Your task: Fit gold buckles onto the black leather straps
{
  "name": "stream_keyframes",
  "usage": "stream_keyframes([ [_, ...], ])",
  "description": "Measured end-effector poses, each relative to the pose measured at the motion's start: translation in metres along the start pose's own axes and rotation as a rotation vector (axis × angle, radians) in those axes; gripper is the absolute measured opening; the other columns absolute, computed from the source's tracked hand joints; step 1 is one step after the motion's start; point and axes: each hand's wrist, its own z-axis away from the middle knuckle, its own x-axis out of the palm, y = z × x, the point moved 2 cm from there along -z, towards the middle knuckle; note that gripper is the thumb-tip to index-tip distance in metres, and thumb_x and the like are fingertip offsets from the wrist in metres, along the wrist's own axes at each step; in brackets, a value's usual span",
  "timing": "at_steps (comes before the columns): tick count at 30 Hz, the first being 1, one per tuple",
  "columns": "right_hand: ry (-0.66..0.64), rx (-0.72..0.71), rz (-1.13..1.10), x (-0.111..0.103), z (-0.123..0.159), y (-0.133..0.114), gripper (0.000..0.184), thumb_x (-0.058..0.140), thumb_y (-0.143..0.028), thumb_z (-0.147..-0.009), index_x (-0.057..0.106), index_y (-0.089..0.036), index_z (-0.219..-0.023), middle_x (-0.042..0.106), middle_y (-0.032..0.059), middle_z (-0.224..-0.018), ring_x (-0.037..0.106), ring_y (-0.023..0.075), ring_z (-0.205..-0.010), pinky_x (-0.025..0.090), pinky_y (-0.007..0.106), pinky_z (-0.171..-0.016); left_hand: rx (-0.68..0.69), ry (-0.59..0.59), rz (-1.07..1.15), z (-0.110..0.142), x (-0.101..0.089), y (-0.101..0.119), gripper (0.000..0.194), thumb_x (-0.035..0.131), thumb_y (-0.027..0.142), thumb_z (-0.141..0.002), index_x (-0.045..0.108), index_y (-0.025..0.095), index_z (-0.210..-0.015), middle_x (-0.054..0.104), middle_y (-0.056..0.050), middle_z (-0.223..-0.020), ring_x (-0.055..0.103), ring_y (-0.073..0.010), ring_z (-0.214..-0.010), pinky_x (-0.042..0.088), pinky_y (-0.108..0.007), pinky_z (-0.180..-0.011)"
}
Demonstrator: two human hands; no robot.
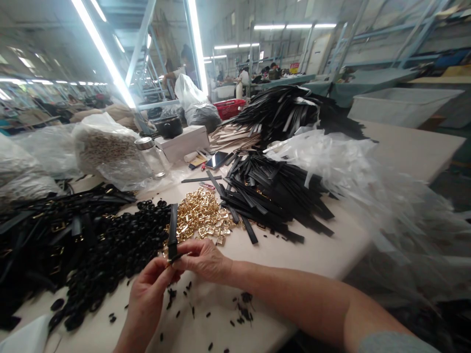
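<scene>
Both my hands meet over the near part of the table around a black strap [172, 225], which stands up from the fingers. My left hand [149, 289] pinches its lower end, where a bit of gold metal shows. My right hand [206, 261] grips the same end from the other side, fingers closed; a thin dark end sticks out by its fingertips. Just beyond lies a heap of gold buckles [202, 215]. A pile of small black loops [136, 235] spreads to the left of the strap. Further right is a stack of loose black straps [272, 191].
Black straps with gold buckles [37, 235] fill the far left. Clear plastic bags [106, 142], a glass jar [150, 154], a white box [184, 142] and a phone [217, 160] stand or lie behind. Crumpled plastic sheeting [353, 166] hangs over the right edge. Black scraps [243, 311] dot the near tabletop.
</scene>
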Motion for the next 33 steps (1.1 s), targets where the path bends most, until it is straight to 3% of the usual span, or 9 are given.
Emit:
stream_keyframes([
  [5,-0.002,0.002,0.01,0.003,0.001,-0.001,0.052,0.083,-0.056,-0.058,0.075,-0.013,-0.087,0.062,-0.0017,-0.068,0.057,0.0085,-0.058,0.05,0.025,-0.061,0.002,-0.034,-0.07,0.002,0.001,-0.001,0.035,0.085,0.047,-0.063,0.069,0.017,-0.073,0.066,-0.001,-0.065,0.059,-0.0138,-0.06,0.05,-0.023,-0.06],
  [10,0.001,-0.062,0.081,-0.004,0.0,0.0,0.042,0.076,-0.053,-0.07,0.072,-0.012,-0.081,0.057,-0.0028,-0.062,0.05,0.0068,-0.052,0.043,0.022,-0.053,-0.016,-0.07,-0.19,0.005,0.004,0.003,0.036,0.081,0.051,-0.067,0.07,0.017,-0.077,0.07,-0.004,-0.068,0.064,-0.0174,-0.064,0.053,-0.027,-0.063],
  [12,0.056,-0.137,0.252,-0.009,0.0,-0.005,0.034,0.072,-0.048,-0.076,0.072,-0.014,-0.081,0.058,-0.002,-0.066,0.051,0.0072,-0.056,0.042,0.022,-0.055,-0.001,-0.06,-0.209,0.006,0.005,0.005,0.036,0.08,0.05,-0.067,0.07,0.018,-0.08,0.071,-0.004,-0.071,0.065,-0.0176,-0.063,0.054,-0.028,-0.063],
  [16,0.12,-0.356,0.801,-0.015,0.002,-0.015,0.017,0.067,-0.034,-0.083,0.072,-0.017,-0.081,0.065,0.0003,-0.077,0.058,0.0105,-0.073,0.043,0.022,-0.068,0.102,0.061,-0.136,0.006,0.005,0.009,0.039,0.083,0.043,-0.065,0.067,0.022,-0.094,0.068,0.002,-0.071,0.058,-0.0124,-0.054,0.052,-0.024,-0.054],
  [20,-0.016,-0.396,1.25,-0.011,0.005,-0.016,0.015,0.06,-0.028,-0.087,0.071,-0.018,-0.088,0.071,0.0027,-0.084,0.061,0.0131,-0.075,0.041,0.023,-0.068,0.123,0.049,-0.126,0.004,0.004,0.006,0.04,0.083,0.04,-0.065,0.067,0.019,-0.095,0.062,0.004,-0.059,0.051,-0.0106,-0.046,0.045,-0.022,-0.045],
  [23,-0.083,-0.359,1.413,-0.007,0.008,-0.016,0.018,0.056,-0.029,-0.089,0.07,-0.019,-0.094,0.073,0.0033,-0.088,0.063,0.0142,-0.075,0.04,0.023,-0.065,0.096,0.017,-0.147,0.002,0.0,0.002,0.04,0.083,0.041,-0.065,0.069,0.017,-0.094,0.061,0.003,-0.056,0.051,-0.011,-0.046,0.044,-0.022,-0.045],
  [27,-0.114,-0.294,1.341,-0.007,0.009,-0.018,0.018,0.057,-0.029,-0.089,0.07,-0.019,-0.097,0.073,0.0028,-0.087,0.064,0.0138,-0.075,0.04,0.022,-0.064,0.069,0.02,-0.103,-0.002,-0.005,-0.001,0.038,0.083,0.042,-0.066,0.069,0.016,-0.09,0.06,0.003,-0.053,0.05,-0.0108,-0.046,0.043,-0.022,-0.047],
  [33,-0.2,-0.017,0.764,-0.008,0.008,-0.012,0.021,0.054,-0.031,-0.093,0.068,-0.016,-0.102,0.07,-0.0005,-0.077,0.065,0.0085,-0.068,0.047,0.016,-0.062,-0.02,0.047,0.034,-0.005,-0.006,-0.001,0.039,0.085,0.043,-0.062,0.07,0.016,-0.086,0.062,0.001,-0.059,0.049,-0.0092,-0.046,0.039,-0.02,-0.043],
])
